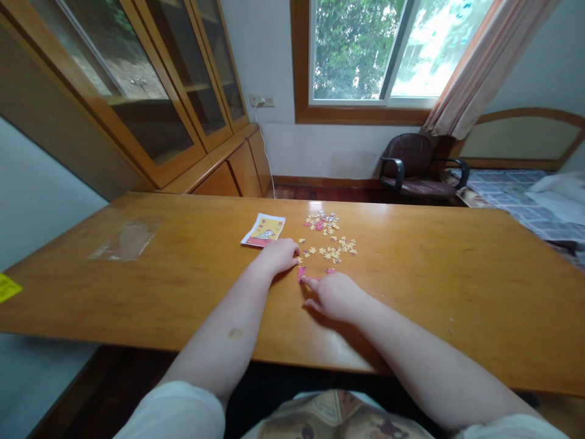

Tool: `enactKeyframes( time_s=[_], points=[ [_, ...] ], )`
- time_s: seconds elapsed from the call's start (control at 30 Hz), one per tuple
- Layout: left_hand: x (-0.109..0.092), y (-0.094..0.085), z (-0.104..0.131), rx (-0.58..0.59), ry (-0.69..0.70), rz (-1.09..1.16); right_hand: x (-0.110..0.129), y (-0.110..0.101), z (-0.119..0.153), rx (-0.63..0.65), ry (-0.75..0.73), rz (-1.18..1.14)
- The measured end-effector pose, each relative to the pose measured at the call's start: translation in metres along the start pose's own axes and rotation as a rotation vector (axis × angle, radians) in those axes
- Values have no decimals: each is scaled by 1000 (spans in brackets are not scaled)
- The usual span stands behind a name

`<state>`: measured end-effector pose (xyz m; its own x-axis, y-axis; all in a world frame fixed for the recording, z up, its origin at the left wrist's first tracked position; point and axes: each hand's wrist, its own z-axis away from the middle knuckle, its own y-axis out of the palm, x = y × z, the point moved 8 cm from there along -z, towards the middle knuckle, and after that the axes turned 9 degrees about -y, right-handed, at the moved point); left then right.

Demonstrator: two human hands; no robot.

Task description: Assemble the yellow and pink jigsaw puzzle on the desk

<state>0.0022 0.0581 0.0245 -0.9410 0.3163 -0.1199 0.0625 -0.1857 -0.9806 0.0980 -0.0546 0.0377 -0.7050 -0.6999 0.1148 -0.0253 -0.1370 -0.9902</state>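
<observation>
Small jigsaw puzzle pieces lie on the wooden table in front of me. My left hand rests on the table with its fingers curled, and a small yellow puzzle piece shows at its fingertips. Just below are joined pink puzzle pieces. My right hand reaches in from the right, its index finger stretched out and touching the lower end of these pink pieces. Part of another pink puzzle piece shows just beyond its knuckles. Whatever lies beneath the right hand is hidden.
Yellow puzzle pieces are scattered beyond my hands, with a mixed pile farther back. A picture card lies beside my left hand. On the table's left is a clear plastic bag. An armchair stands beyond the table.
</observation>
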Motion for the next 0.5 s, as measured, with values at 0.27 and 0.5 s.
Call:
enactKeyframes(
  time_s=[0.27,0.5],
  points=[
    [0,1,-1,30,-21,-9,-4,13,-10,70,66,20],
    [6,4,-5,54,-22,88,-6,13,-10,55,51,7]
  ],
)
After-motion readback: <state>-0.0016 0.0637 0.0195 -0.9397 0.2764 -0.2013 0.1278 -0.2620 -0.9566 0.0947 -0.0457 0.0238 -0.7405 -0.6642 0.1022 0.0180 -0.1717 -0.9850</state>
